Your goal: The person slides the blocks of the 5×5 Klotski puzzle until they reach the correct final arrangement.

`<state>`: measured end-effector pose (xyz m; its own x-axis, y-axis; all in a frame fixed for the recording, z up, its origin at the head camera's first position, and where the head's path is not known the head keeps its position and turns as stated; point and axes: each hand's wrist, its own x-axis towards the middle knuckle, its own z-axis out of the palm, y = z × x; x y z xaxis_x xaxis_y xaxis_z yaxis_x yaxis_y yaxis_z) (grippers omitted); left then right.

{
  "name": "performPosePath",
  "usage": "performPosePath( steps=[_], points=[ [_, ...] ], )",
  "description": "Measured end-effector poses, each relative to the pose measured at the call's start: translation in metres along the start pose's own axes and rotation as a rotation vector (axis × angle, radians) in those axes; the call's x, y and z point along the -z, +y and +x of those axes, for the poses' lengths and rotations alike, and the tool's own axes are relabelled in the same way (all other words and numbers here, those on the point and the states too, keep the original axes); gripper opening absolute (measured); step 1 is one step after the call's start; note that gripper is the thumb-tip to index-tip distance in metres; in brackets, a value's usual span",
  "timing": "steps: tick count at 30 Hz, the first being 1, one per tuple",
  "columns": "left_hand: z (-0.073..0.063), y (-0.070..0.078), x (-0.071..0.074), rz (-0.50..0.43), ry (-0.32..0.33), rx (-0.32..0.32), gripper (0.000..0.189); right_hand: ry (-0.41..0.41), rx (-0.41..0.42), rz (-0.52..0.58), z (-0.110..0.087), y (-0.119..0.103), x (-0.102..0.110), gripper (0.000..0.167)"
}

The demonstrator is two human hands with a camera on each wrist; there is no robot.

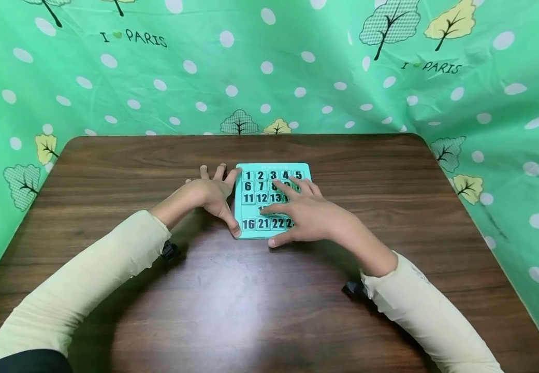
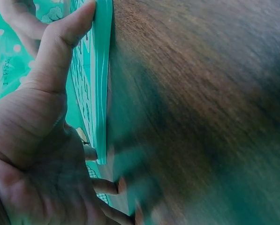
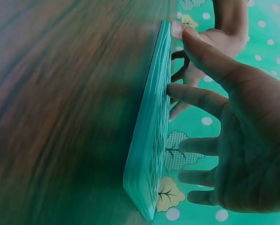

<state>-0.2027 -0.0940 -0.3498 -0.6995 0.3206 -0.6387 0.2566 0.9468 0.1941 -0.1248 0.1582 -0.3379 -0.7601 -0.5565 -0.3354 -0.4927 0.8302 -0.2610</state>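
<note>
A turquoise sliding number puzzle (image 1: 249, 234) lies flat on the wooden table, its black-numbered tiles set in rows. A gap without a tile shows at the left of its fourth row. At the puzzle's left side, my left hand (image 1: 212, 195) steadies the frame, thumb at the near corner and index finger by the far one, other fingers spread. My right hand (image 1: 316, 215) reaches over the right part with spread fingers and hides several tiles. Its index fingertip touches a fourth-row tile beside the gap; in the right wrist view the other fingers (image 3: 198, 146) stand off the surface.
The dark wood-grain table (image 1: 232, 321) extends around the puzzle. A green dotted cloth (image 1: 232, 62) with printed trees hangs behind it and along both sides. Pale sleeves (image 1: 106, 269) cover both forearms, and a small black device (image 1: 355, 290) sits under the right wrist.
</note>
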Motion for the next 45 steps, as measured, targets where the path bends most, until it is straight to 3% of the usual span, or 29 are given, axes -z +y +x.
performPosePath(
  steps=[3,7,13,16,23,30,45],
  points=[
    [0.0,0.0,0.001,0.006,-0.005,0.008,0.173,0.008,0.051,0.013,-0.007,-0.002,-0.001,0.076],
    [0.0,0.0,0.001,0.012,-0.011,0.003,0.172,-0.047,0.118,0.026,-0.008,-0.013,-0.007,0.076],
    [0.0,0.0,0.0,0.008,-0.011,0.001,0.17,-0.035,0.065,-0.067,0.007,-0.019,-0.006,0.079],
    [0.0,-0.001,0.0,0.005,-0.008,0.0,0.17,-0.019,0.053,-0.048,0.011,-0.015,0.0,0.08],
    [-0.001,-0.001,-0.002,-0.004,-0.002,0.001,0.173,0.057,0.0,0.065,-0.025,0.014,0.013,0.077],
    [-0.005,0.0,0.003,-0.012,0.002,-0.01,0.172,0.081,-0.014,0.093,-0.058,0.039,-0.002,0.064],
    [-0.004,0.004,0.003,-0.023,0.01,-0.007,0.175,0.07,-0.032,0.125,-0.073,0.049,-0.01,0.068]
  ],
)
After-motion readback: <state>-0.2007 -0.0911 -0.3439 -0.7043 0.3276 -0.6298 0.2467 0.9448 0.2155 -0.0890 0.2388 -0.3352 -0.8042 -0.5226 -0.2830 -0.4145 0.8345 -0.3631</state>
